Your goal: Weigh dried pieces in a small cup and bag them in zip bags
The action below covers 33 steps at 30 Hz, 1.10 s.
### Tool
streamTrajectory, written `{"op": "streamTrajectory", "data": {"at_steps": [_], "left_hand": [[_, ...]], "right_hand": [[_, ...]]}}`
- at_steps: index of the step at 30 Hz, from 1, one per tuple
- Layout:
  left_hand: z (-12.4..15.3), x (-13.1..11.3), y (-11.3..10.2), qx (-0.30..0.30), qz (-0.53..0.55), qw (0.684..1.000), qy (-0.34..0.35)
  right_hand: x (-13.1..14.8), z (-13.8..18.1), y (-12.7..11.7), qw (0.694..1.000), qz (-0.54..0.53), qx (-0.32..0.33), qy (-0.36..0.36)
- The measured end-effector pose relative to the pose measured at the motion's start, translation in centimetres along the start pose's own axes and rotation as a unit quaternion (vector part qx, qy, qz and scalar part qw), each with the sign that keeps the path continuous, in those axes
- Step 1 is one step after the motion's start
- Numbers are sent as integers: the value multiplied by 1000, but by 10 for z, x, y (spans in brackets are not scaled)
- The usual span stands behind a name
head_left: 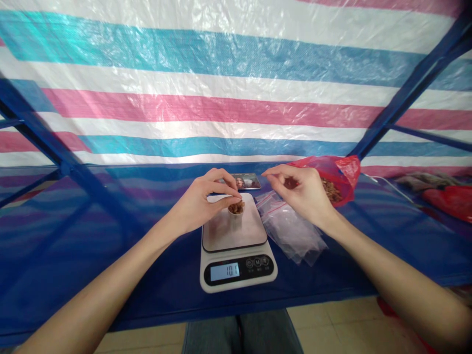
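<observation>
A white kitchen scale (pixel 236 255) stands on the blue shelf, its display showing 10.1. On its steel plate sits a small cup (pixel 236 210) filled with brown bits. My left hand (pixel 204 200) hovers over the cup, fingers pinched at its rim on some of the brown bits. My right hand (pixel 300 191) is raised to the right of the scale, fingers curled, with brown pieces cupped in the palm. Just behind it lies an open red plastic bag (pixel 341 174) holding more brown material.
A pile of clear zip bags (pixel 291 228) lies right of the scale. A phone (pixel 248 181) lies flat behind the scale. A striped tarp hangs as the back wall, with blue shelf struts (pixel 405 93) on both sides. Another red bag (pixel 452 201) and a white cable lie far right.
</observation>
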<state>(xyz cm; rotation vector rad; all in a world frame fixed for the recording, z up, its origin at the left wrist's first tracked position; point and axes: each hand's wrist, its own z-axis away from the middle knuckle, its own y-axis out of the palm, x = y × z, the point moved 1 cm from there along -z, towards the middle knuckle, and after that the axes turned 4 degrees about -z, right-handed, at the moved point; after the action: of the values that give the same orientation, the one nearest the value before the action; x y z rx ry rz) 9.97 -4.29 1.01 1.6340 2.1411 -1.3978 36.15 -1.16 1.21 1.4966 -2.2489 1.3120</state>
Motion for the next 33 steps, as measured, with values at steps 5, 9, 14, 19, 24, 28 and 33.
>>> {"op": "streamTrajectory", "data": {"at_steps": [5, 9, 14, 19, 24, 28, 33], "left_hand": [[0, 4, -7, -33, -13, 999, -7], [2, 12, -12, -71, -19, 997, -28], [4, 19, -14, -90, -19, 995, -49], [5, 25, -16, -94, -30, 994, -40], [5, 26, -21, -123, -36, 991, -27], [2, 14, -24, -124, -44, 991, -15], [-17, -7, -23, -55, -18, 998, 2]], "right_hand": [[0, -4, -10, 1000, -8, -14, 4], [-7, 0, -29, 997, -48, 55, 40], [-22, 21, -34, 976, -44, 215, 14], [-32, 24, -28, 965, 10, 261, -30], [-26, 5, -40, 968, 11, 247, -50], [-3, -18, -50, 974, 46, 210, -68], [52, -53, -37, 974, 135, 121, -138]]}}
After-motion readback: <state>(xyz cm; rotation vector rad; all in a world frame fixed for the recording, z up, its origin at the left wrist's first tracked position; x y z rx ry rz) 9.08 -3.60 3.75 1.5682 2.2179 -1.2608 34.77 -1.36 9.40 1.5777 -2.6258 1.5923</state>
